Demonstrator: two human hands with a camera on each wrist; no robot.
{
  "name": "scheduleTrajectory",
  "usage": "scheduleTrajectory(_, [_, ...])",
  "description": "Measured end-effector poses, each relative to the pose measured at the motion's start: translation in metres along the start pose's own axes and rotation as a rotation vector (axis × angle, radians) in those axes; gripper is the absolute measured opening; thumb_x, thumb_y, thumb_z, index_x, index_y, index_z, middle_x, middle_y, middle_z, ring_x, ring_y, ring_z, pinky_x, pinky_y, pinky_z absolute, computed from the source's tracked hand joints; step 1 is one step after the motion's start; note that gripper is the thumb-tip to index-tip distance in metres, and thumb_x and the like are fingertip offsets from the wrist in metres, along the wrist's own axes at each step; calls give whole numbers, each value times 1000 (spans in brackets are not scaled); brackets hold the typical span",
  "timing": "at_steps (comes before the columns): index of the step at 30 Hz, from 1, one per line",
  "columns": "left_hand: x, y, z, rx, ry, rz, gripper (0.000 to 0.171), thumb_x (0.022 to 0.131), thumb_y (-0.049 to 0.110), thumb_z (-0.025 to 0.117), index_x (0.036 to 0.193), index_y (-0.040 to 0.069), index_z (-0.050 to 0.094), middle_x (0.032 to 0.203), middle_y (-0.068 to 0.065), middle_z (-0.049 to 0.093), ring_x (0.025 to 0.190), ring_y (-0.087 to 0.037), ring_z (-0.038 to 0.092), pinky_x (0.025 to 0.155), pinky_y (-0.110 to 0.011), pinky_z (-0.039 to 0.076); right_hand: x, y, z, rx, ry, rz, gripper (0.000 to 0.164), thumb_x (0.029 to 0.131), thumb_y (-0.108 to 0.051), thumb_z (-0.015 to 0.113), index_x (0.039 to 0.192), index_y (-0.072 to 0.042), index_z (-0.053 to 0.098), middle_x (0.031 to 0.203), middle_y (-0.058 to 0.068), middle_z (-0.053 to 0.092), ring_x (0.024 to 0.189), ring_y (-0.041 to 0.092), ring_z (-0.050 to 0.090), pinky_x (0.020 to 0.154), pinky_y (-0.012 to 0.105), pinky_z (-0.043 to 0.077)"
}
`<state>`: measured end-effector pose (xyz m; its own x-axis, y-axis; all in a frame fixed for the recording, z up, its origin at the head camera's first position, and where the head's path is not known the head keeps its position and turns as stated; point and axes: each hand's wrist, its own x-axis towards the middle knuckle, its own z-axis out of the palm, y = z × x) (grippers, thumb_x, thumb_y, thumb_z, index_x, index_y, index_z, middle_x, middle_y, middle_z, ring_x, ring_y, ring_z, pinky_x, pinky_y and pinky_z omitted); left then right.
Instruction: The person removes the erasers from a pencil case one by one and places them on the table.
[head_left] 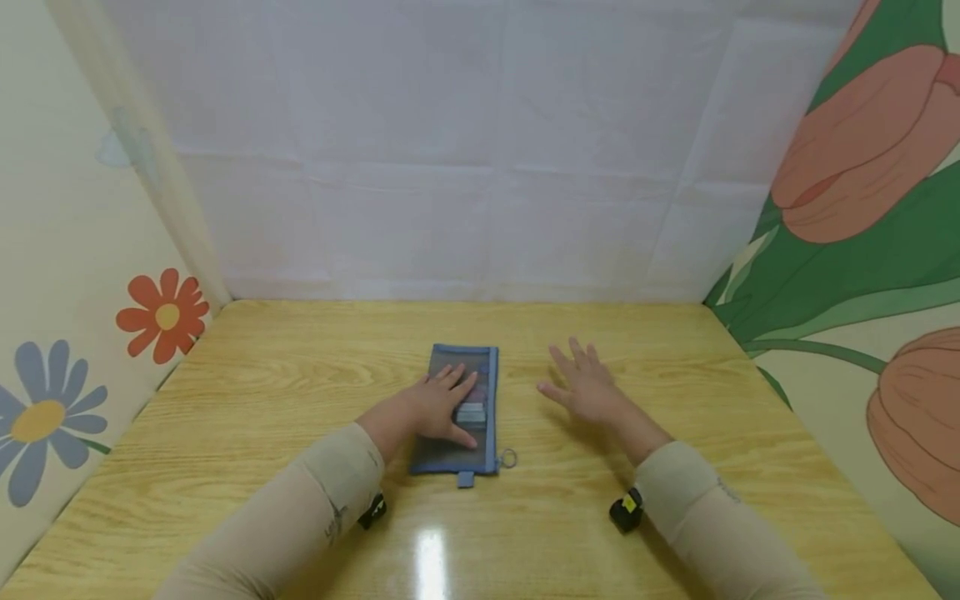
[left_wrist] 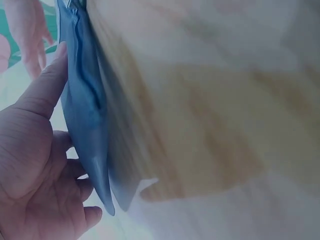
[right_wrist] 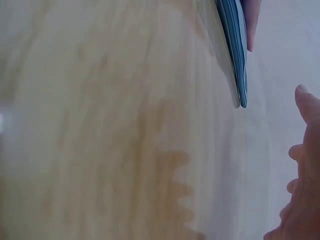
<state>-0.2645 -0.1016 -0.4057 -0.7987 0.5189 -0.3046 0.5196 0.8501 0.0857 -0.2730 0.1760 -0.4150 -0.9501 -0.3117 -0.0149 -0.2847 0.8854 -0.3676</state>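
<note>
Both arms reach forward from the near edge of the head view, angling inward. The left arm (head_left: 277,508) ends in a left hand (head_left: 442,408) laid palm down, its fingers spread away from the body, the thumb standing apart toward the right. The right arm (head_left: 727,517) carries the right hand (head_left: 588,393), raised, fingers fanned forward, thumb pointing left. The hands are apart.
</note>
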Motion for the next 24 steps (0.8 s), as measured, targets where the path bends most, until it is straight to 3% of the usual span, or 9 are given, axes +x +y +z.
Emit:
scheduleTrajectory(4, [-1,-2,-1,-1,1,5,110,68,73,53,148,12,8,152,-16,3,138,-34,3,107,-52,10,0,-4,1,4,1,-15,80,84,-68,33,148,-26,6,152,10,-9,136,38,-10,103,60,4])
scheduleTrajectory(9, [0,-2,-4,-27,-11,11,109,69,69,56,148,11,9,152,-17,3,137,-35,2,107,-51,10,0,-10,2,87,30,-55,77,87,-53,49,148,-24,11,152,12,-5,136,38,-6,103,60,7])
scheduleTrajectory(14, [-1,-4,-6,-24,-7,19,108,69,67,59,148,10,11,151,-18,5,137,-36,3,107,-51,12,2,-16,2,157,38,-94,79,84,-49,56,148,-23,16,153,12,1,137,37,-4,103,59,9])
scheduleTrajectory(24, [-5,1,-11,-7,7,41,109,69,67,59,147,7,13,151,-19,5,136,-38,6,107,-50,14,1,-30,4,213,14,-122,83,79,-43,66,146,-21,23,151,17,11,135,38,12,102,57,18])
